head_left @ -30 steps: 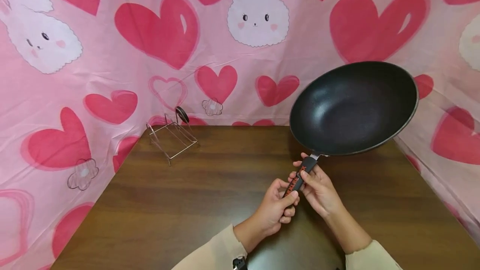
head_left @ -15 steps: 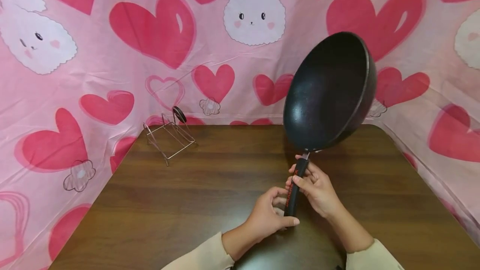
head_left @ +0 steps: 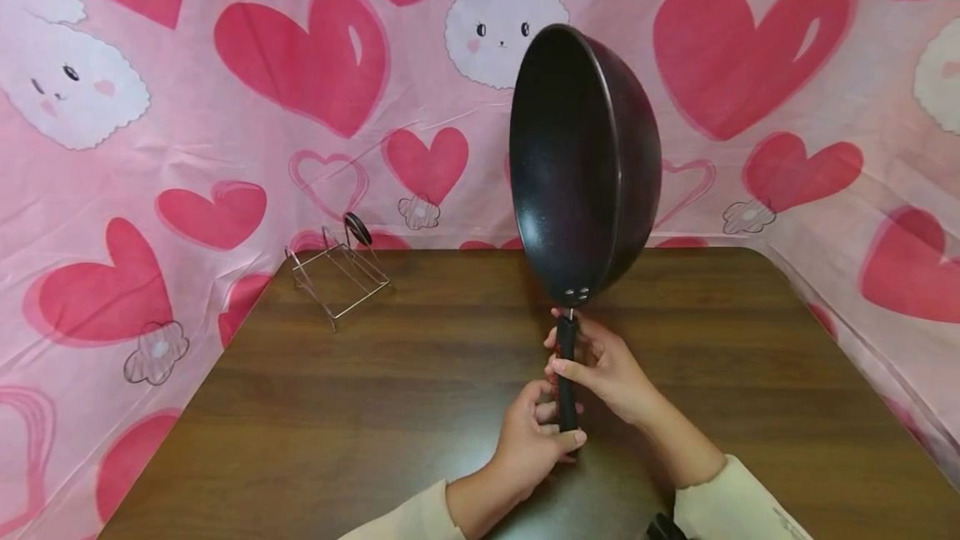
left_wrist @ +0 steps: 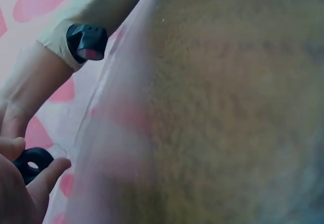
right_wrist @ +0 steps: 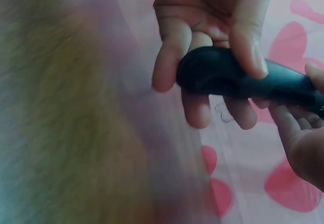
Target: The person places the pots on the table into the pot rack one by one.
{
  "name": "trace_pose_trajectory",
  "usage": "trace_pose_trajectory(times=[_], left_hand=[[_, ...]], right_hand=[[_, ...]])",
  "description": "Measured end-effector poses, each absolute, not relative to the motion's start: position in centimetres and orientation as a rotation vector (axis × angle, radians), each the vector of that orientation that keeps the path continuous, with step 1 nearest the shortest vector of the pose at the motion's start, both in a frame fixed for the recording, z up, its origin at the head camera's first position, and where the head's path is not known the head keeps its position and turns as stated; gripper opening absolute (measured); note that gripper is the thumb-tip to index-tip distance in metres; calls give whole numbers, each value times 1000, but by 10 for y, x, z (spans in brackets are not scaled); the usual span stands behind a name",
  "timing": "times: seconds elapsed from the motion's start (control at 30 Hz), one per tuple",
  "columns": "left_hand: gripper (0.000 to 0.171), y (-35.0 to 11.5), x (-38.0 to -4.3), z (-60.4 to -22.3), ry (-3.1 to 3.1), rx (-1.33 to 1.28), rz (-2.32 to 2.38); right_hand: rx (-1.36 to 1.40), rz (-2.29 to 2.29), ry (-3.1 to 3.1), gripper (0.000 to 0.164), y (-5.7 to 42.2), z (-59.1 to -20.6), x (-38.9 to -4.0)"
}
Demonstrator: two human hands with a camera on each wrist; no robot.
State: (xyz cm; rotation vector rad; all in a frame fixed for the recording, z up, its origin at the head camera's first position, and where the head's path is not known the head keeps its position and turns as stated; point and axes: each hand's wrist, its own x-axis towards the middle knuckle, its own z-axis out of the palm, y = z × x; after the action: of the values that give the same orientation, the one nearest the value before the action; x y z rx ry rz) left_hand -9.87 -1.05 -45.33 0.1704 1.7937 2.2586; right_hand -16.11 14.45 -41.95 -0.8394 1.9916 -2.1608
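A deep black wok [head_left: 562, 165] stands on edge above the table in the head view, its hollow turned to the left and rivets showing near the handle. Its black handle [head_left: 567, 394], marked with red lettering, points down. My right hand [head_left: 611, 373] grips the handle's upper part just below the bowl, thumb across it. Lower down, my left hand [head_left: 521, 444] holds the handle's end between thumb and curled fingers. The handle's end with its hanging hole [left_wrist: 33, 164] shows in the left wrist view. In the right wrist view, left fingers [right_wrist: 195, 110] pass beneath the handle.
A wire rack [head_left: 363, 300] with a black round piece [head_left: 358, 228] stands at the table's back left. The brown wooden table [head_left: 315, 415] is enclosed by a pink cloth [head_left: 247, 148] printed with hearts and rabbits. A black camera [left_wrist: 87, 42] sits on the right wrist.
The wok has swung leftward and turned about its handle, from facing me tilted right to upright and facing left. The left hand has shifted its hold to the handle's end.
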Motion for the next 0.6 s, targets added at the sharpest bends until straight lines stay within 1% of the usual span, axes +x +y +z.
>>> trace_pose_trajectory(times=[0.1,0.3,0.6], left_hand=[[47,-13,-99,-456,1805,142,2310],[48,-20,-103,-460,1803,131,2398],[47,-39,-116,-457,1808,105,2493]], right_hand=[[-863,-2139,1978,59,137,-416,-164],[-885,-2187,1842,54,121,-410,-170],[-886,-2122,1831,56,96,-398,-193]])
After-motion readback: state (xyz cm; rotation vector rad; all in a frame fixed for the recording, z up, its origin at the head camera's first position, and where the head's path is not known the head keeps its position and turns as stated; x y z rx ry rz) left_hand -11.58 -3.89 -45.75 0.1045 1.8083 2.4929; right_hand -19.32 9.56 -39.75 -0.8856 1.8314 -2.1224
